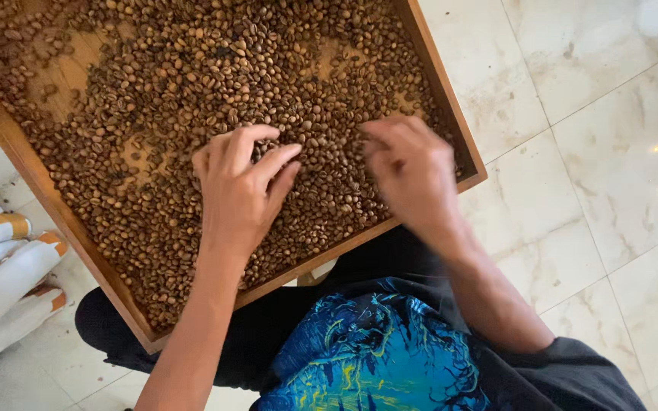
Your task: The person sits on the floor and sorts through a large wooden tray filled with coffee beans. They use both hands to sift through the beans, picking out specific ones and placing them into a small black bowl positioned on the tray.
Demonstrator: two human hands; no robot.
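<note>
A: Where were the beans?
B: Coffee beans (192,84) covered the wooden tray (47,194). Left hand (239,190) and right hand (413,171) lay loosely open on them — gripping nothing. Best raked lightly — one layer.

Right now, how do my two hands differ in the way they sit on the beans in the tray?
The left hand shows sharply, fingers curled and pinched together over the beans; the right hand is blurred, so its finger pose is harder to read. The left hand sits nearer the middle of the wooden tray; the right hand lies close to its right rim. Both are palm down, bare, touching the beans.
</note>
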